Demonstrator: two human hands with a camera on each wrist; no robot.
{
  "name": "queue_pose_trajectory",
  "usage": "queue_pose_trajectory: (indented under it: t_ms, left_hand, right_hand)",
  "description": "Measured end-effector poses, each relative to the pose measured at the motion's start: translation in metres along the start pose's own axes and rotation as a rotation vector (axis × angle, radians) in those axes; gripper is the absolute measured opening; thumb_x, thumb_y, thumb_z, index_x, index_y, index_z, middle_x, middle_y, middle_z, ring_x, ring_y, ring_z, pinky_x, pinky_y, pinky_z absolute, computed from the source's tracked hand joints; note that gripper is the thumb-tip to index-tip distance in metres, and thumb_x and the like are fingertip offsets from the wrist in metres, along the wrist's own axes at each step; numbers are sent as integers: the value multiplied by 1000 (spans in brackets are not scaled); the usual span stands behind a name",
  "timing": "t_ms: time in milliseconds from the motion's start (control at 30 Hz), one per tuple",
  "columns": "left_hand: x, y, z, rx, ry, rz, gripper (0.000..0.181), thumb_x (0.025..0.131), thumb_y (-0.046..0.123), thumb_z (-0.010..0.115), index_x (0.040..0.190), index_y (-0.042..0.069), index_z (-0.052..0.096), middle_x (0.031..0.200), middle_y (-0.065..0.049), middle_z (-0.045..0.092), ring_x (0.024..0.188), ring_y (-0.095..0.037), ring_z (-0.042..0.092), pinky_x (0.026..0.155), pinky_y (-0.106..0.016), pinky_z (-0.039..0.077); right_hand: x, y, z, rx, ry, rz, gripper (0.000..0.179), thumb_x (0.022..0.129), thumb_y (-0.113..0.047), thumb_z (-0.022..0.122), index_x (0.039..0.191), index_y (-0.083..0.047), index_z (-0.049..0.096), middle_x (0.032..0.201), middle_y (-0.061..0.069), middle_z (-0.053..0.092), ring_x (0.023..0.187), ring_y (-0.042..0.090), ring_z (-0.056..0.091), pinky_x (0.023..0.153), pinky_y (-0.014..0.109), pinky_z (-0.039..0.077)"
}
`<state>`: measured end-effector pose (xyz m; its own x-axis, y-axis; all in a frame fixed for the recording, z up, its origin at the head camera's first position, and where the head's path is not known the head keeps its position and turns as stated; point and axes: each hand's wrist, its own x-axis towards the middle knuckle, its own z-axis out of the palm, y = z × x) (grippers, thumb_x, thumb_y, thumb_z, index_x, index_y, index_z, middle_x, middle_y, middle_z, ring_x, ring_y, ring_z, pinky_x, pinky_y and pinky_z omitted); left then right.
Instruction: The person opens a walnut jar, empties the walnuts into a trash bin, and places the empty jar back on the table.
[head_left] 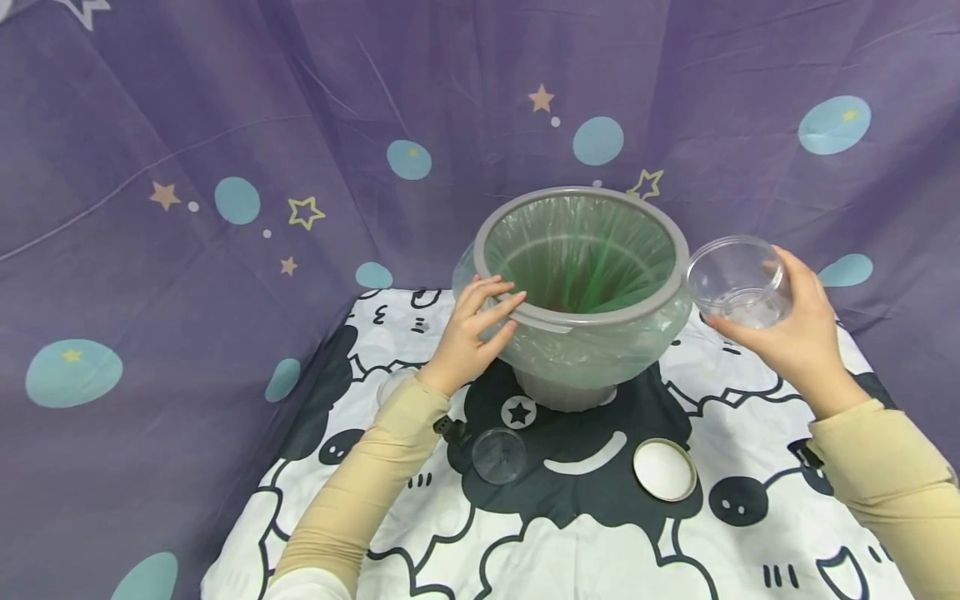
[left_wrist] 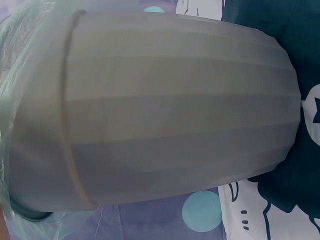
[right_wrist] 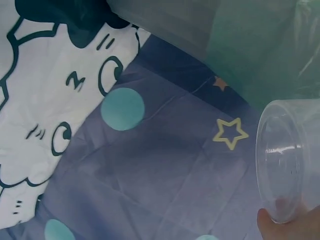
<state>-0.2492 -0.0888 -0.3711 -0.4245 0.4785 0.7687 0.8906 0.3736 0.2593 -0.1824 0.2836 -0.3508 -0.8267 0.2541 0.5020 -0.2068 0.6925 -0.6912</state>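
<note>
A grey trash bin [head_left: 570, 392] with a grey rim ring and a thin green bag [head_left: 600, 354] folded over its outside stands on the table. My left hand [head_left: 468, 333] rests on the bin's near-left rim, its fingers laid out across the ring. To the right of the bin, my right hand [head_left: 806, 321] holds a clear round plastic container [head_left: 738, 283], thumb at the near side and fingers round the far side. It is held tilted, close to the rim. In the right wrist view, the container [right_wrist: 282, 160] shows beside the bag. The left wrist view shows the bin's ribbed side [left_wrist: 180, 110].
A round white lid with a gold edge [head_left: 664, 470] lies right of centre. A clear round piece [head_left: 498, 456] lies in front of the bin; another clear round item [head_left: 393, 383] is partly behind my left forearm. A purple curtain [head_left: 300, 108] hangs behind the patterned tablecloth [head_left: 585, 558].
</note>
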Motion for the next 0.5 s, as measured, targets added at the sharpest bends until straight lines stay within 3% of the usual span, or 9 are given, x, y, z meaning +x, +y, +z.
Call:
queue_pose_trajectory:
  t_ms: [267, 333, 500]
  left_hand:
    - [1, 1, 0, -1, 5, -2, 34, 84, 2, 66, 118, 0, 65, 122, -20, 55, 124, -39, 44, 115, -51, 20]
    - [1, 1, 0, -1, 4, -3, 34, 84, 2, 65, 118, 0, 65, 123, -20, 55, 124, -39, 44, 115, -52, 20]
    - [0, 0, 1, -3, -2, -8, 34, 84, 3, 65, 118, -1, 64, 123, -19, 54, 124, -38, 43, 115, -51, 20]
  right_hand:
    - [-9, 13, 2, -6, -40, 54, 93, 60, -16, 88, 141, -15, 42, 122, 12, 50, 104, 3, 40, 82, 16, 29]
    - [-12, 17, 2, -4, -58, 77, 94, 62, -17, 88, 143, -16, 40, 123, 12, 48, 107, 7, 41, 83, 19, 30]
    - [-18, 27, 4, 14, -99, 146, 95, 67, -20, 85, 146, -16, 32, 127, 15, 45, 115, 31, 41, 90, 35, 32]
